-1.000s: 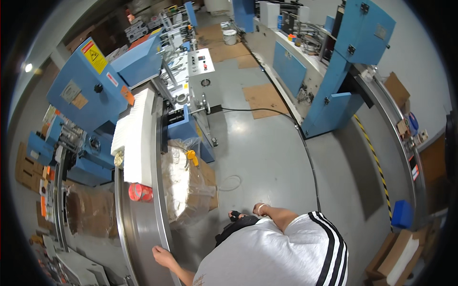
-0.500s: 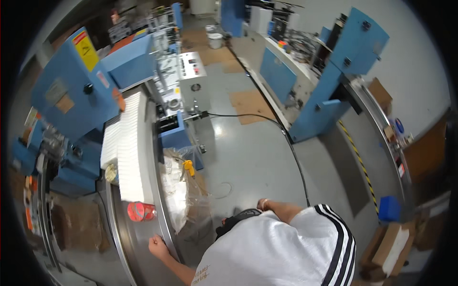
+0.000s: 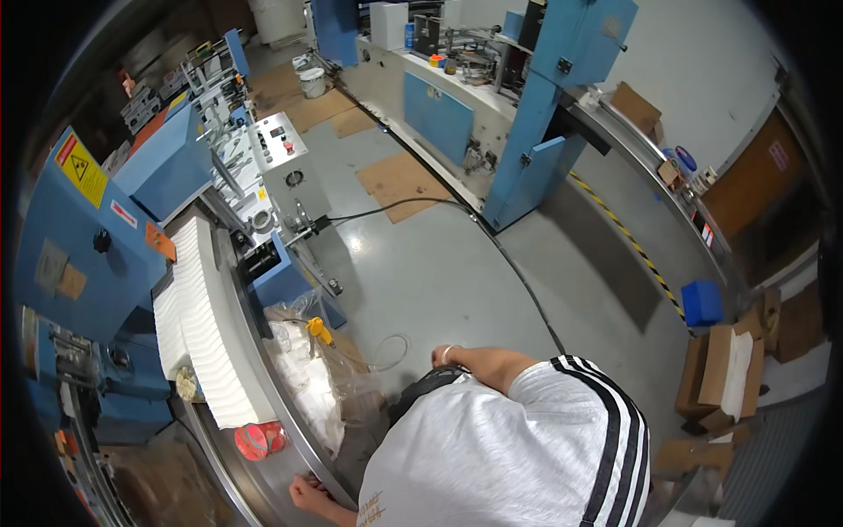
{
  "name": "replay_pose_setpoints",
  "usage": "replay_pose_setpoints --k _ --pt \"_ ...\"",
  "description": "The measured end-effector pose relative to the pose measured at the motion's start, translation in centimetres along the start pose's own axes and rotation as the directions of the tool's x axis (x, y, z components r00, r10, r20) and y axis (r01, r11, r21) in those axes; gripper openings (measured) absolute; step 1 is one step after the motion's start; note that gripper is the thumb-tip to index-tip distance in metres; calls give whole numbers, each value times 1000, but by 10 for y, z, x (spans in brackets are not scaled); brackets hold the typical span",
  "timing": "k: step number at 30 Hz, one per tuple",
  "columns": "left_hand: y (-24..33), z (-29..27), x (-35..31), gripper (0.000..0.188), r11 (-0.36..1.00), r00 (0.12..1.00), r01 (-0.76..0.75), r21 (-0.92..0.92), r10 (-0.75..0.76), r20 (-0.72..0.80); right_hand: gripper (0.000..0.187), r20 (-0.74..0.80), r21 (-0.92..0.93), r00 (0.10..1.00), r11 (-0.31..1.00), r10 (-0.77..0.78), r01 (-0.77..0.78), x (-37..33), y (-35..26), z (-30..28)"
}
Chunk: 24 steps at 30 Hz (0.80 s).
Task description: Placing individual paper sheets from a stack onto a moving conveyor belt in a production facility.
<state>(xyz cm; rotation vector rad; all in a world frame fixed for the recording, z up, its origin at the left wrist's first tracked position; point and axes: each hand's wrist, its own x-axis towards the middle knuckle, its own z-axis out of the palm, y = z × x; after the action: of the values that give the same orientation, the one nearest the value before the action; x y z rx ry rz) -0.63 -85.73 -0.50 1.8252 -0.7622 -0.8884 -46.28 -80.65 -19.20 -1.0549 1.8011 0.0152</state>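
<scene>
My left hand (image 3: 309, 494) rests with curled fingers on a metal conveyor bed (image 3: 279, 474), near its inner edge; nothing shows in it. Just ahead of it sits a round red tape roll or tin (image 3: 260, 442), apart from the hand. Beyond that, a long row of stacked white folded sheets (image 3: 215, 351) runs along the bed up to a blue machine. My right hand (image 3: 443, 355) hangs by my waist, a band on its wrist; its fingers are mostly hidden.
A clear plastic bag of white material (image 3: 307, 378) with a yellow nozzle (image 3: 318, 330) stands beside the bed. A black cable (image 3: 518, 255) crosses the grey floor. Blue machines (image 3: 70, 228) stand left and right. Cardboard boxes (image 3: 720, 373) and a blue bin (image 3: 702, 303) are at right.
The view has swung to the right, so the machines and the sheets sit further left. My left hand stays on the conveyor bed and my right hand stays by my waist.
</scene>
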Motion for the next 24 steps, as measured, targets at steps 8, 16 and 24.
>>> replay_pose_setpoints --k 8,16,24 --pt "-3 3 2 25 998 996 47 -29 -45 76 28 50 -183 998 982 -37 45 11 59 10" --pt "27 2 -20 21 980 962 181 -84 -158 224 40 205 -211 979 976 -6 50 6 4 -4" --pt "20 3 -22 21 999 951 47 9 -48 306 37 186 -242 976 958 -112 156 8 -46 -5"
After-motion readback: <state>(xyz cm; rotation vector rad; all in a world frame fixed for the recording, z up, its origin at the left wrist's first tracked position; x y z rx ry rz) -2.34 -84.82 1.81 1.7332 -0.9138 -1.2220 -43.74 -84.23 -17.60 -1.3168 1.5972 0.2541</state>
